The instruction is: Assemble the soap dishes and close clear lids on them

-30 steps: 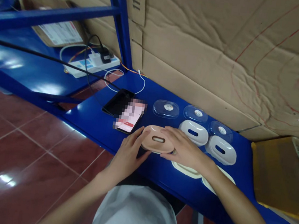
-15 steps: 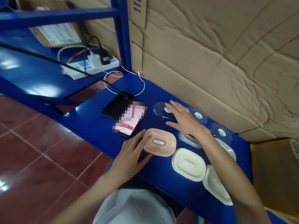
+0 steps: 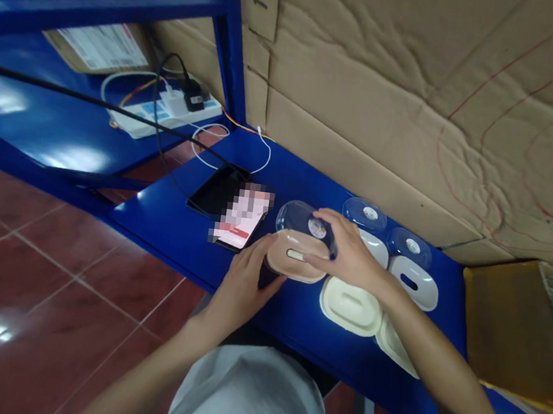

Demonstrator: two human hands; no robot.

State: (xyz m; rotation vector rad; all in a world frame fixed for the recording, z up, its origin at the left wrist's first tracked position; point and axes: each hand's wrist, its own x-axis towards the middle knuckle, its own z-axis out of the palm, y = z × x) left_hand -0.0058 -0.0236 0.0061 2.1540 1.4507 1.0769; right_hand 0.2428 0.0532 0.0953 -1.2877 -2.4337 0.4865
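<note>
Left hand (image 3: 245, 277) grips the left end of a peach dish (image 3: 282, 261), fingers at the back edge, thumb at the front; right hand (image 3: 354, 253) is closed on the right end of a clear lid (image 3: 296, 217). Dish located near the centre of the frame, over the blue table (image 3: 163, 223). Appearance: rounded oval, glossy, shallow-walled, with one elongated slot in its middle showing pale inside; right thumb overlaps the slot's right end. Lid: transparent, same rounded outline, round white label (image 3: 317, 226) towards its right end; it lies just behind the dish in view, overlapping its back rim. Whether the two touch cannot be told. Right of the dish: two cream trays, the nearer one (image 3: 351, 307) with a raised oblong centre, the other (image 3: 397, 348) partly covered by the right forearm. Behind these, two white slotted dishes (image 3: 413, 282), then two further labelled lids (image 3: 365, 212). Left of the dish: a phone (image 3: 242, 221), screen lit, content pixelated. Far right: cardboard box (image 3: 504, 322). Upper left: white power strip (image 3: 138, 124) with plugs.
</note>
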